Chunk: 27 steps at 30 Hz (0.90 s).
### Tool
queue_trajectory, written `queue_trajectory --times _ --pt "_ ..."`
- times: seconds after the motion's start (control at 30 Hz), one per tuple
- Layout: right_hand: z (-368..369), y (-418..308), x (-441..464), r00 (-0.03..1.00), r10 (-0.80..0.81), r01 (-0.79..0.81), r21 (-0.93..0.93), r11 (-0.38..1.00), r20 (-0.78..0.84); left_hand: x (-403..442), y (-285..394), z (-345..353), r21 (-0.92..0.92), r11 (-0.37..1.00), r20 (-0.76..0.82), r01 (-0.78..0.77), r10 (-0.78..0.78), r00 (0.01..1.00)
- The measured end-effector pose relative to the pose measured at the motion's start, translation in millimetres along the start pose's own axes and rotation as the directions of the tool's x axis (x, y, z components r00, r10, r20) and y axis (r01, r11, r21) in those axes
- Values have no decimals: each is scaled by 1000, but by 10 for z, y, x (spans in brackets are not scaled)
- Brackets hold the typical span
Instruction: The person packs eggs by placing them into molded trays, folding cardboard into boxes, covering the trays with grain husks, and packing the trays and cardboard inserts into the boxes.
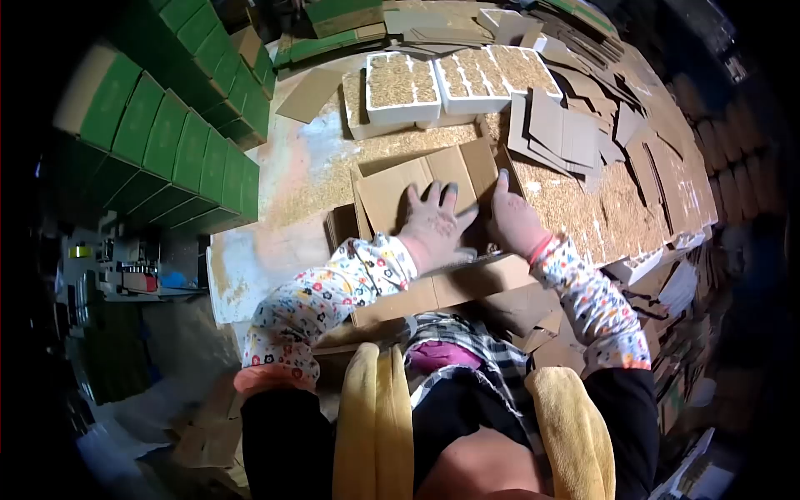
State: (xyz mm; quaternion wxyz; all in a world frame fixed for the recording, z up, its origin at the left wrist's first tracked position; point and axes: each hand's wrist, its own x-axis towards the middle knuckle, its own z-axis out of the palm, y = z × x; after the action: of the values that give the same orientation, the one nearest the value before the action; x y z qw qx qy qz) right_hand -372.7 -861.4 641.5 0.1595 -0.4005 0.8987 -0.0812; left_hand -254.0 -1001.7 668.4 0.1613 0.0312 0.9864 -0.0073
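An open cardboard box (442, 287) lies close in front of my body, with a brown cardboard sheet (385, 192) inside its far part. My left hand (435, 218) rests on the sheet, palm down, fingers spread. Just to its right, my right hand (514, 218) is at the box's right side; its fingers look pressed together near the upright flap (482, 167), and whether they grip the edge is hard to see. Both hands wear thin, pale gloves with dark fingertips.
Green boxes (171, 142) are stacked at the left. White foam trays (403, 87) of small tan pieces stand behind the box. Loose cardboard pieces (562, 133) lie at the right, over more tan pieces. A flat cardboard piece (309, 95) lies at the back left.
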Motion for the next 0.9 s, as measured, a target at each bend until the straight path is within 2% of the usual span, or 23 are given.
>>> queue_trajectory --times 0.03,0.13,0.17,0.23,0.27,0.3,0.33,0.37,0.4,0.43,0.47,0.5,0.53,0.57,0.6,0.63,0.67,0.7,0.73,0.77,0.83,0.9 --pt "14 77 30 996 -84 84 -9 996 21 -39 87 87 -75 997 98 15 -8 995" --pt "-37 60 -64 987 -75 85 -69 994 142 1 63 360 -313 944 243 103 -26 970" --pt "-51 58 -52 981 -89 106 -94 990 174 25 16 323 -275 957 265 95 -20 964" --pt "99 -95 -136 981 -189 166 -299 940 -50 76 -49 271 -211 974 317 80 -9 949" --pt "-14 -225 -110 920 -358 262 -428 865 -160 148 -11 314 -138 988 286 69 -27 958" --pt "-114 -316 -111 821 -519 323 -555 766 -239 256 2 350 -138 978 328 157 -105 939" --pt "296 -90 297 873 -305 344 -37 938 379 315 -53 441 -189 981 244 32 16 970" --pt "355 53 447 800 -446 532 -130 837 402 384 -252 428 -222 970 142 -100 133 981" --pt "-5 69 382 824 -322 272 174 947 465 441 -499 402 -418 878 174 -231 327 929" --pt "-385 83 334 799 -223 -43 422 906 559 218 -592 289 -610 788 1 -81 103 995" --pt "-292 383 296 915 -390 186 748 637 105 -41 -639 238 -627 779 -304 -33 -205 930" --pt "-373 563 232 905 -349 422 612 669 -242 -234 -750 184 -306 945 -647 112 -293 704" --pt "-363 749 193 929 -255 371 699 612 -270 -419 -853 206 -420 863 -656 282 -503 563" --pt "-359 889 221 945 -162 325 776 540 -283 -514 -883 320 -660 718 -617 220 -686 386" --pt "-166 985 339 989 -143 75 917 391 -20 -479 -857 505 -916 377 -263 135 -821 507" --pt "66 1038 397 952 -169 -216 949 229 257 -409 -739 876 -958 213 -70 194 -826 559" --pt "94 912 517 937 -151 -128 711 691 315 -341 -618 1249 -959 54 125 277 -798 590" --pt "596 879 684 954 -205 -16 720 694 219 -114 -432 1505 -895 165 98 415 -835 542" --pt "781 840 755 984 -16 -82 530 844 178 -77 -374 1422 -954 103 76 281 -823 563" --pt "728 805 678 981 -63 -74 645 760 186 -108 -397 1335 -989 55 33 136 -822 568" --pt "620 736 499 967 -156 -86 835 543 201 -209 -501 1420 -986 -154 162 65 -772 615" --pt "701 643 330 986 -127 -48 909 415 110 -302 -707 1438 -971 -44 182 234 -771 611"
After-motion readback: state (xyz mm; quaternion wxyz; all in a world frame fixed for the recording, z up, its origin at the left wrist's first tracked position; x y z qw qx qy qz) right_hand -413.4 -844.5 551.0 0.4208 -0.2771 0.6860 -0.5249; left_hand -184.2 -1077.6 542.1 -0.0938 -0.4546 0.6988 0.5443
